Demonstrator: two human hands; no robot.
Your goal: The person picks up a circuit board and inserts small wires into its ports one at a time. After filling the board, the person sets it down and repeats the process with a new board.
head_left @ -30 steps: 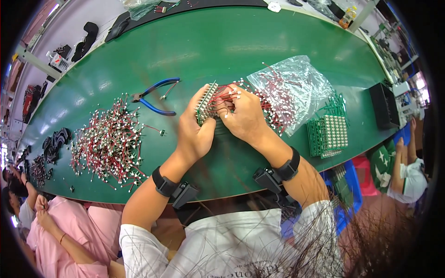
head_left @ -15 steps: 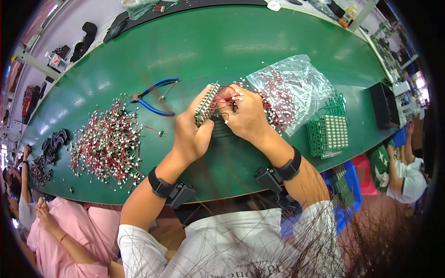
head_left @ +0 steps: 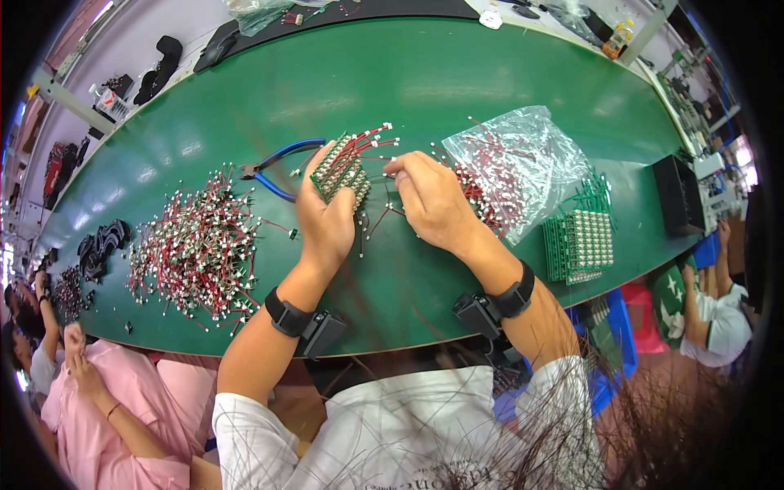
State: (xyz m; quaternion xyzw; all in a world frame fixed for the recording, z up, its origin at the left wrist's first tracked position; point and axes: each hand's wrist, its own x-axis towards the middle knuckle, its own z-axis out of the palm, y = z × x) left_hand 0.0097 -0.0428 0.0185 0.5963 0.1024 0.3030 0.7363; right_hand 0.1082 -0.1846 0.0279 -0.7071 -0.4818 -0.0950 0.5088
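Note:
My left hand [head_left: 324,222] grips a green circuit-board panel [head_left: 338,170] with rows of white connectors, tilted, its thumb across the near face. Short red wires [head_left: 359,145] with white plugs stick out from the panel's upper side toward the right. My right hand [head_left: 437,200] is just right of the panel, thumb and fingers closed at their tips; whatever is between them is too small to make out. Below the gap between my hands are a few dark red wire leads [head_left: 377,219].
Left lies a heap of wired connectors [head_left: 200,253], with blue-handled cutters [head_left: 278,155] behind my left hand. Right are a clear plastic bag [head_left: 523,159] over more wires, stacked board panels [head_left: 581,245] and a black box [head_left: 678,200]. A person in pink [head_left: 122,400] sits left.
My left hand has turned the panel so its connector face shows more, with the wires now pointing up and right. My right hand has come away from the panel, slightly to the right.

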